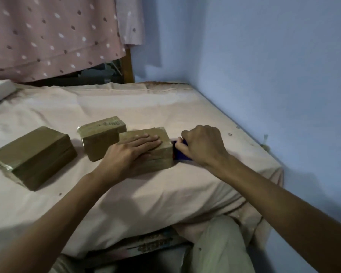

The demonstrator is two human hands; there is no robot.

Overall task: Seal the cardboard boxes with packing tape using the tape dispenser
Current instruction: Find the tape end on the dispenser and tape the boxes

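Box (158, 152) on the bed (165, 190): left hand (130, 152) presses flat-fingered on top; right hand (203, 144) grips the blue dispenser (180, 153) against its end.

I see a bed (165, 107) in a pink sheet carrying three taped cardboard boxes: left box (34, 156), middle box (100, 136) touching right box (156, 154). Blue tape dispenser (180, 154) against right box's end.

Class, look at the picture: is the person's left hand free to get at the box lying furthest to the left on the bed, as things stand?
Probably yes. The left hand lies flat on the nearest box, gripping nothing. The far-left box sits apart on the bedsheet, its top uncovered, with nothing between them. The right hand holds the blue dispenser elsewhere.
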